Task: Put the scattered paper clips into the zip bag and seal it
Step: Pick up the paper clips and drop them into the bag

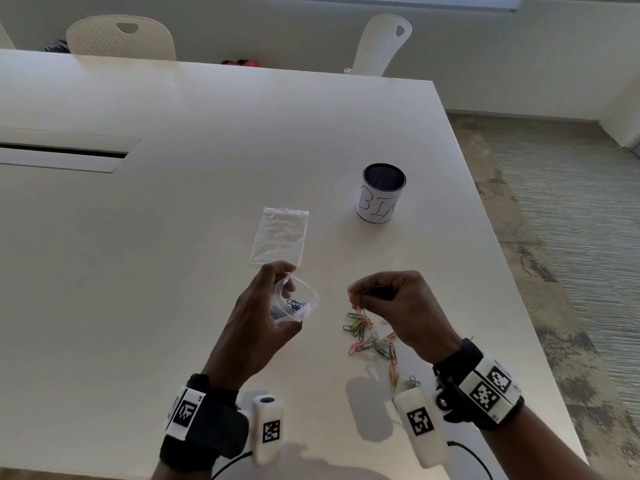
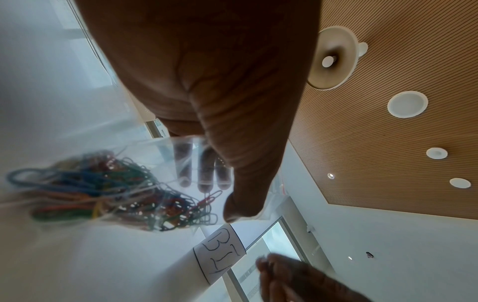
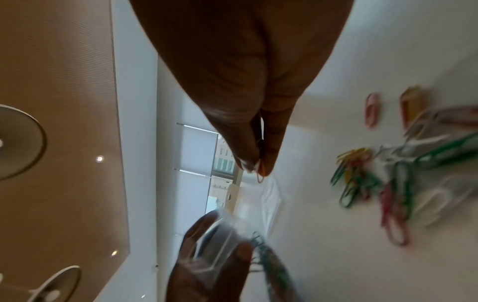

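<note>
My left hand (image 1: pixel 273 303) grips a small clear zip bag (image 1: pixel 298 299) above the table, its mouth held wide. Several coloured paper clips (image 2: pixel 108 190) lie bunched inside that bag (image 2: pixel 165 163). To its right, my right hand (image 1: pixel 360 296) pinches a few paper clips (image 3: pixel 260 175) between thumb and fingertips, a little above the table. Under and behind that hand a scattered pile of coloured paper clips (image 1: pixel 372 339) lies on the white table (image 1: pixel 173 271). A second clear zip bag (image 1: pixel 280 237) lies flat just beyond my left hand.
A black mesh cup with a white label (image 1: pixel 380 197) stands beyond my right hand. The table's right edge (image 1: pixel 512 258) runs close by the clips. A cable slot (image 1: pixel 62 150) is cut in the tabletop far left. Two white chairs (image 1: pixel 121 38) stand behind.
</note>
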The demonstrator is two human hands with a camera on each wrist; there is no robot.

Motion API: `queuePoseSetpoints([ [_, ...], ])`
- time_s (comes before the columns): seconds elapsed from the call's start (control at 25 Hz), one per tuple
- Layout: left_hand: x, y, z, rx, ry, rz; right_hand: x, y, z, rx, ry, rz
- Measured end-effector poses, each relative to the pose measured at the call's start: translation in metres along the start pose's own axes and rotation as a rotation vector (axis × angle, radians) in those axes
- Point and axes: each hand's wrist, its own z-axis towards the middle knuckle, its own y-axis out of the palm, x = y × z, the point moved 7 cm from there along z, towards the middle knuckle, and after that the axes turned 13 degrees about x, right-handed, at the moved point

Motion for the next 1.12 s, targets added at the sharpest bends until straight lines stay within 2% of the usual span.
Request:
queuePoseSetpoints([
  [0.16,0.000,0.002,0.000,-0.004,-0.003,0.016,-0.032,0.024,-0.006,0.095,-0.148,0.144],
  [0.28,0.002,0.002,0.000,-0.015,-0.001,0.031,-0.048,0.050,-0.010,0.126,-0.332,0.071],
  [0.4,0.004,0.000,0.000,-0.016,-0.003,0.027,-0.051,0.070,-0.016,0.061,-0.452,-0.047],
  [0.6,0.002,-0.001,0.000,-0.014,-0.023,0.020,-0.054,0.073,-0.023,-0.031,-0.501,-0.109],
  [0.8,0.001,0.000,-0.001,-0.019,-0.016,0.018,-0.056,0.039,-0.009,0.080,-0.499,-0.140],
  [0.92,0.001,0.001,-0.001,-0.016,-0.012,0.000,-0.033,0.014,0.007,0.084,-0.439,-0.308],
  [1.0,-0.001,0.002,-0.001,-0.017,-0.017,-0.005,-0.015,0.007,0.014,-0.002,-0.389,-0.483],
  [1.12,-0.002,0.004,-0.001,-0.024,-0.025,-0.010,0.006,0.013,0.006,-0.264,-0.376,-0.765],
])
